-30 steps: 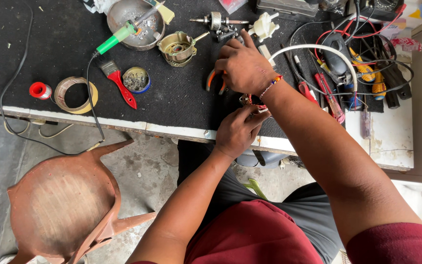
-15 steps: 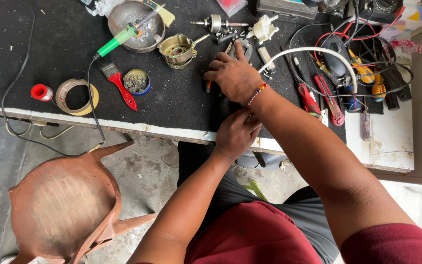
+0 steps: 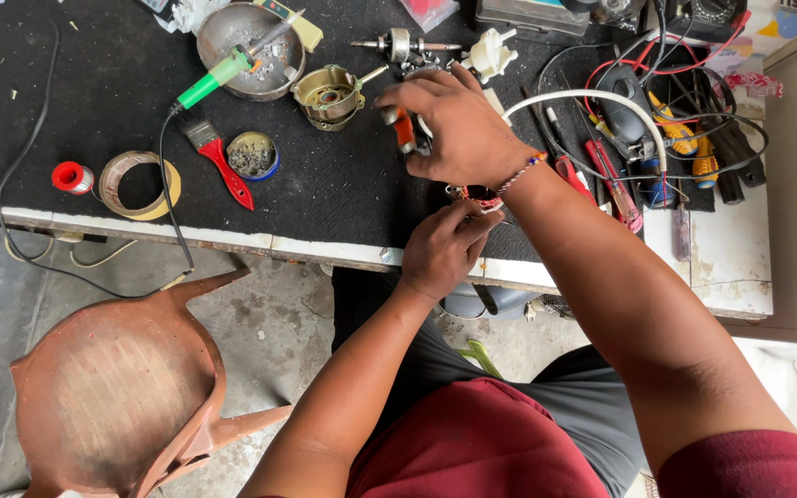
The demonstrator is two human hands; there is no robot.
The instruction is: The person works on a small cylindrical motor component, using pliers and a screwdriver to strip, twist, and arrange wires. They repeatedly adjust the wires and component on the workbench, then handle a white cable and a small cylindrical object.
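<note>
Orange-handled pliers [image 3: 405, 130] sit in my right hand [image 3: 458, 129], whose fingers are curled around the grip out on the black mat [image 3: 325, 189]. Nearer to me, under that wrist, my left hand [image 3: 443, 247] pinches a small red-wound coil part [image 3: 483, 197] at the bench edge; I cannot tell how firmly. Just left of the pliers lies a brass-coloured motor housing [image 3: 328, 95]. Further left are a round tin [image 3: 252, 154], a red-handled brush [image 3: 219, 159], a tape roll [image 3: 138, 184] and a red spool [image 3: 72, 177]. Beyond the grip I see a rotor shaft [image 3: 405, 44], a metal bowl [image 3: 249, 39] and a green-handled soldering iron [image 3: 217, 76]. Right of it lie screwdrivers [image 3: 684, 148].
</note>
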